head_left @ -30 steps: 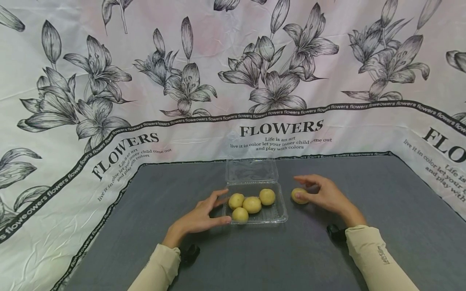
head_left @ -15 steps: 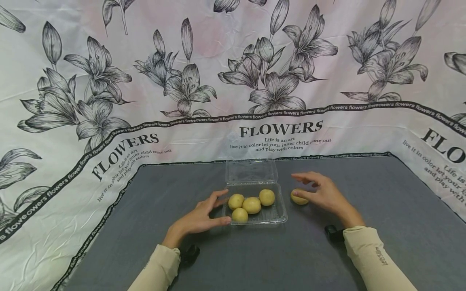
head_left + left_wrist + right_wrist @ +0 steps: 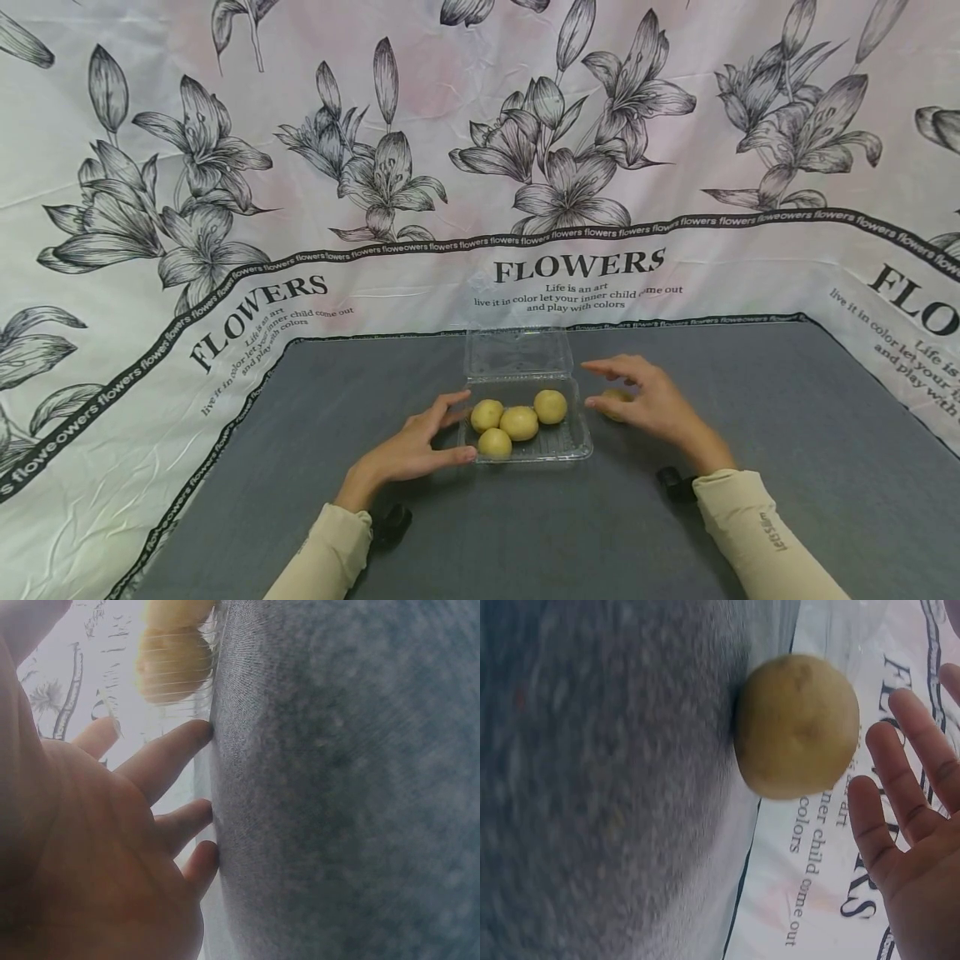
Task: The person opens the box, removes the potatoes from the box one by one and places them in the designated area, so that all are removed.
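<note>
- I see the right hand (image 3: 651,404) with fingers spread, gripping nothing; its thumb overlaps the loose yellow ball of produce (image 3: 799,727) in my head view — whether it touches, I cannot tell.
- That ball sits on the grey tabletop (image 3: 525,533), just right of the clear clamshell box (image 3: 558,447).
- The left hand (image 3: 420,442) grips nothing either — its fingers are parted at the box's left side.
- Inside I count four more yellow balls (image 3: 519,423); the lid (image 3: 517,354) is folded back on the far side.
- Beyond, I see flower-print cloth (image 3: 577,108).
</note>
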